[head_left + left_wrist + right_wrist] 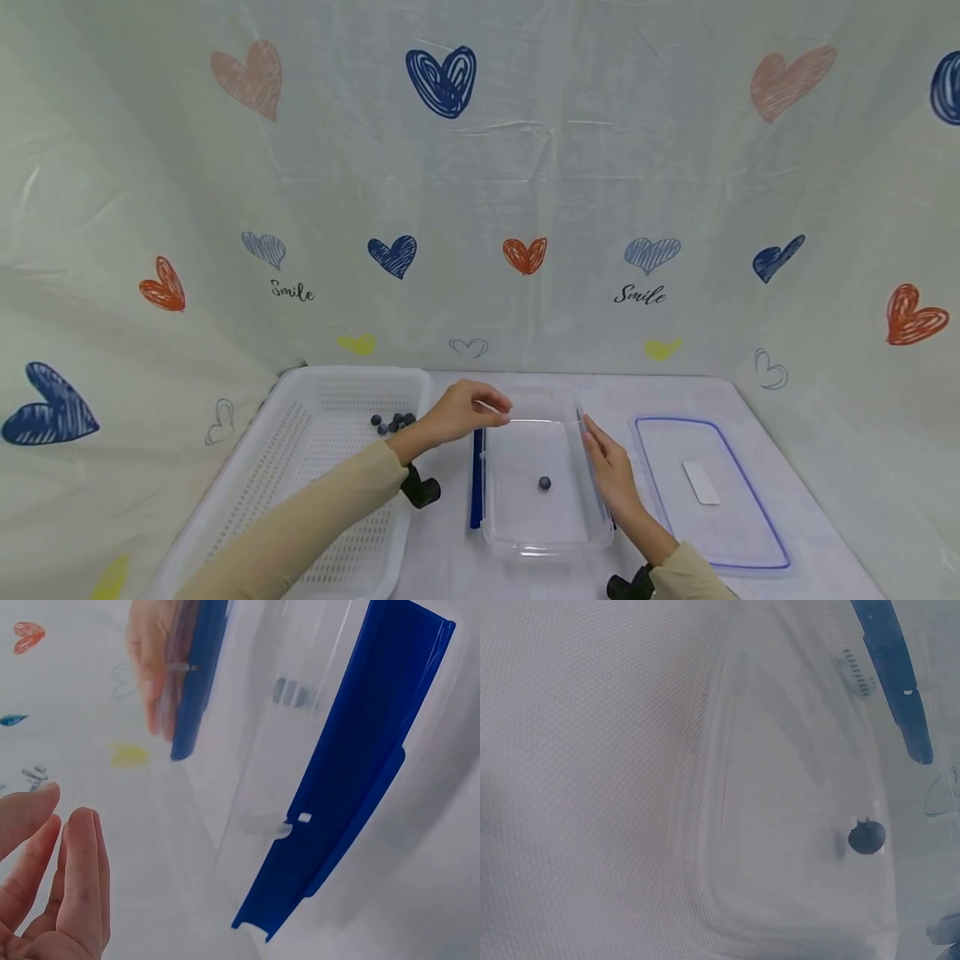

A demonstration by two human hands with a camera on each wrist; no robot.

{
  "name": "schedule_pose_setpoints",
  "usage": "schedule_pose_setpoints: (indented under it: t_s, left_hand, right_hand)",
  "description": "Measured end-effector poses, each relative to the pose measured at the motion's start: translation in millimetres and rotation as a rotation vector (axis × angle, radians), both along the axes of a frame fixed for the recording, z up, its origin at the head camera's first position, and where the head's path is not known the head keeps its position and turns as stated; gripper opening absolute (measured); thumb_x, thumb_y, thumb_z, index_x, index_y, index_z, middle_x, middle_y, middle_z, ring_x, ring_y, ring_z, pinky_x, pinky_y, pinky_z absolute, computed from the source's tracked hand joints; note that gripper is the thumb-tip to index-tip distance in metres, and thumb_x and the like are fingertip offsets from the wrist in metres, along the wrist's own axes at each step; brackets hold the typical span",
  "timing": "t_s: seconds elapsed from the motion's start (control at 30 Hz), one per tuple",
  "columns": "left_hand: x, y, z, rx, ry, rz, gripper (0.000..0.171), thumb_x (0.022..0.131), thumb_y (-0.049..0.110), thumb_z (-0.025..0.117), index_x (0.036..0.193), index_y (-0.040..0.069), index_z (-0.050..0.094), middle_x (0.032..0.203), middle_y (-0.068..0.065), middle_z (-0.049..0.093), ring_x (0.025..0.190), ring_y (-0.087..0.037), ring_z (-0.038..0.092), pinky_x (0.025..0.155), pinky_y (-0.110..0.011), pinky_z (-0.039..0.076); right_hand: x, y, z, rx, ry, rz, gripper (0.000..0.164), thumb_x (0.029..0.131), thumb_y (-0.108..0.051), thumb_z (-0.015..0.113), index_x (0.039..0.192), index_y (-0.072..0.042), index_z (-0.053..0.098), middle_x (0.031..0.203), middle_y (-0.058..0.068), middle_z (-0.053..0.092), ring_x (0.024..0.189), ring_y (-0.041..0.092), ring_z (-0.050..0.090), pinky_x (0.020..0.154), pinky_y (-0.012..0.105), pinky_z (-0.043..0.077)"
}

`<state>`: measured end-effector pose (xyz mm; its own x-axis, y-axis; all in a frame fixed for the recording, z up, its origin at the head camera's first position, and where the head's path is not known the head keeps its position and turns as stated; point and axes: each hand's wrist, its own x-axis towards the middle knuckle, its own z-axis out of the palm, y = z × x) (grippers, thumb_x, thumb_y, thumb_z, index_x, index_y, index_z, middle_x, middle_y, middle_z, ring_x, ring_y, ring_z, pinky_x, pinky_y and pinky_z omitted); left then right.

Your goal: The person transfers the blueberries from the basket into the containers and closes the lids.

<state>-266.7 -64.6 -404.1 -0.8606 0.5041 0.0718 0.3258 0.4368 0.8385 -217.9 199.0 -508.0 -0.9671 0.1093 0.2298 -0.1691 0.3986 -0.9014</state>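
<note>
A clear plastic box (525, 537) with blue side latches stands on the table, and one blueberry (544, 483) lies on its floor. The same blueberry (867, 837) shows through the plastic in the right wrist view. My left hand (465, 412) is over the box's far left edge, fingers loosely bent. In the left wrist view, nothing shows between the fingertips (81, 825), beside the box's blue latch (352, 765). Along the right wall, my right hand (613, 475) rests with straight fingers; the right wrist view does not show it.
To the left is a white perforated basket (300, 467) with several blueberries (393, 423) near its right side. A clear lid (712, 500) with a blue rim lies to the right, a white rectangle on it. A heart-printed curtain (480, 183) stands behind the table.
</note>
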Motion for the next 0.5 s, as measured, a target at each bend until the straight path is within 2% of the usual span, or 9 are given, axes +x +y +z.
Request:
schedule_pose_setpoints:
  t_s: [0.27,0.5]
  left_hand:
    - [-4.4,-17.2,12.1,0.054,-0.001,0.060,0.021,0.082,0.022,0.071,0.101,0.014,0.068,0.099,0.000,0.065,0.087,-0.014,0.062,0.078,-0.029,0.052]
    - [-8.1,-36.7,20.4,0.083,-0.013,0.123,0.023,0.081,0.023,0.071,0.102,0.016,0.068,0.101,0.002,0.065,0.087,-0.013,0.063,0.079,-0.030,0.052]
  right_hand:
    - [0.5,-1.6,1.9,0.009,-0.006,-0.018,0.044,0.098,-0.026,0.046,0.136,-0.003,0.043,0.137,0.014,0.042,0.127,0.029,0.037,0.100,0.042,0.034]
    - [0.0,-2.2,-0.3,0.017,0.002,-0.030,0.044,0.098,-0.026,0.046,0.135,-0.003,0.044,0.136,0.015,0.043,0.126,0.031,0.038,0.099,0.043,0.035]
